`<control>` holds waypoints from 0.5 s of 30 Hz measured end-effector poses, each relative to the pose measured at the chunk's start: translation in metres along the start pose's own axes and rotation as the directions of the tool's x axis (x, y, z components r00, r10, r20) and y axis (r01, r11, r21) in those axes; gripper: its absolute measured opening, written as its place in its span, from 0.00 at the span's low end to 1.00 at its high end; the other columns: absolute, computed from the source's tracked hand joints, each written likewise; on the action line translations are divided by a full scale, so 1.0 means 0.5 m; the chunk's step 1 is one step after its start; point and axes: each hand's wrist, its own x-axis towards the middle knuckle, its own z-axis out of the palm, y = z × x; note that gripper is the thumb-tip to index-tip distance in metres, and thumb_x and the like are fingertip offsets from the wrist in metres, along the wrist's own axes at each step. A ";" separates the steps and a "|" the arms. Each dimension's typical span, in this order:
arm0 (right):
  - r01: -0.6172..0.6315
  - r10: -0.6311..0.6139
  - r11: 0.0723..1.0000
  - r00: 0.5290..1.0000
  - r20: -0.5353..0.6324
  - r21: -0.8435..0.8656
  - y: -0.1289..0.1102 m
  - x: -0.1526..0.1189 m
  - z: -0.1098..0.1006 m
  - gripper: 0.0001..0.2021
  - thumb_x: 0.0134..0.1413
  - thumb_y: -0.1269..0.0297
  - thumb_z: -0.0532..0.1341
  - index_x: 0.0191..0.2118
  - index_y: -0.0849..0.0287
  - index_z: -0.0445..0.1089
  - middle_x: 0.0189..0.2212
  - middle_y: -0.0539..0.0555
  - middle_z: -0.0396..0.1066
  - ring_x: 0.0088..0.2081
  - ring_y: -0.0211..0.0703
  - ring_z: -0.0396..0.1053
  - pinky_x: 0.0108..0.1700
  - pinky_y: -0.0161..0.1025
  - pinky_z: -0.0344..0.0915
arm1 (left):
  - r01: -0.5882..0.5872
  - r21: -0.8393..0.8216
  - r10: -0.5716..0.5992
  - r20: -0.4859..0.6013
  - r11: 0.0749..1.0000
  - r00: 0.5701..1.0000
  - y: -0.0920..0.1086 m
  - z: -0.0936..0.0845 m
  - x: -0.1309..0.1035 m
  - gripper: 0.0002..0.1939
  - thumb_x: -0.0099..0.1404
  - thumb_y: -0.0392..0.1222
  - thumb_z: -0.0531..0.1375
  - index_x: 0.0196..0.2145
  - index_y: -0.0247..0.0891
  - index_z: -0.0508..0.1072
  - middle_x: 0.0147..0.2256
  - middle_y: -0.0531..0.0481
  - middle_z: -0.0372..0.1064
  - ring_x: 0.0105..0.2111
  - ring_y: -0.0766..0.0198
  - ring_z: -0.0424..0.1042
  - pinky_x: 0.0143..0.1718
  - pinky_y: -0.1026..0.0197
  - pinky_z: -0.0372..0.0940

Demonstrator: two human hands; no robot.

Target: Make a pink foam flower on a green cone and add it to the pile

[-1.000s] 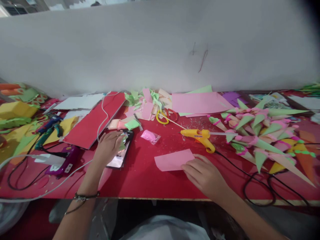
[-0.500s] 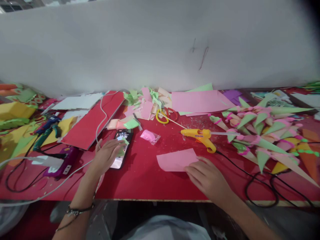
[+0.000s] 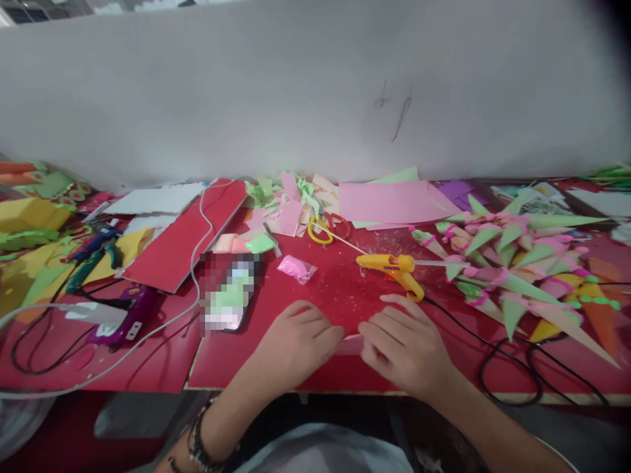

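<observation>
Pink paper piece (image 3: 351, 345) lies at the near middle of the scene, just above the red surface (image 3: 330, 282), between the person's two hands. The work on it looks to be at an early stage: no pointed shape, coloured trim or glue can be made out. In contrast, the paper cones (image 3: 535, 259) heaped on the right look well advanced, with tapered bodies in green, pink and cream, and many with bright pink edging. Next to those, this piece seems to lack its form and its edging. Whether the heap is complete cannot be told.

The left grip (image 3: 298, 345) is closed on the piece's left end, and the right grip (image 3: 409, 341) is closed on its right end. Only a short band shows between the fingertips, plain pale pink and slightly bowed; the fingers hide the rest, so its outline and any fold cannot be read.

Beyond the right grip, the yellow glue gun (image 3: 387, 264) lies on its side, a clear stick at its back, touched by neither hand. The yellow-handled scissors (image 3: 320, 231) rest farther off, beside the heaped paper scraps (image 3: 290, 211), with larger pink sheets (image 3: 392, 200) at the far side.
</observation>
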 end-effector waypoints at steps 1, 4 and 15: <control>0.004 -0.004 1.000 1.000 -0.004 0.007 -0.002 0.004 -0.002 0.09 0.47 0.74 0.52 0.26 0.59 0.68 0.18 0.47 0.65 0.23 0.35 0.60 0.47 0.42 0.59 | -0.015 0.030 0.015 -0.007 0.999 1.000 0.001 0.004 0.001 0.09 0.64 0.37 0.49 0.32 0.37 0.68 0.23 0.54 0.67 0.26 0.67 0.64 0.35 0.61 0.58; 0.051 -0.050 0.998 0.999 -0.014 0.034 -0.007 0.013 -0.001 0.09 0.47 0.75 0.51 0.25 0.59 0.67 0.17 0.47 0.65 0.23 0.35 0.60 0.45 0.41 0.60 | -0.023 0.047 0.026 -0.046 0.999 0.999 0.001 0.008 0.000 0.11 0.64 0.36 0.48 0.29 0.36 0.67 0.19 0.55 0.65 0.20 0.68 0.62 0.31 0.61 0.58; -0.028 0.028 0.999 1.000 0.010 0.040 0.062 -0.006 0.007 0.12 0.46 0.76 0.52 0.18 0.59 0.64 0.15 0.48 0.60 0.22 0.35 0.57 0.31 0.34 0.57 | 0.063 0.043 -0.061 -0.037 0.997 0.997 -0.044 -0.017 -0.043 0.14 0.65 0.36 0.45 0.31 0.37 0.69 0.15 0.56 0.63 0.16 0.69 0.61 0.26 0.63 0.57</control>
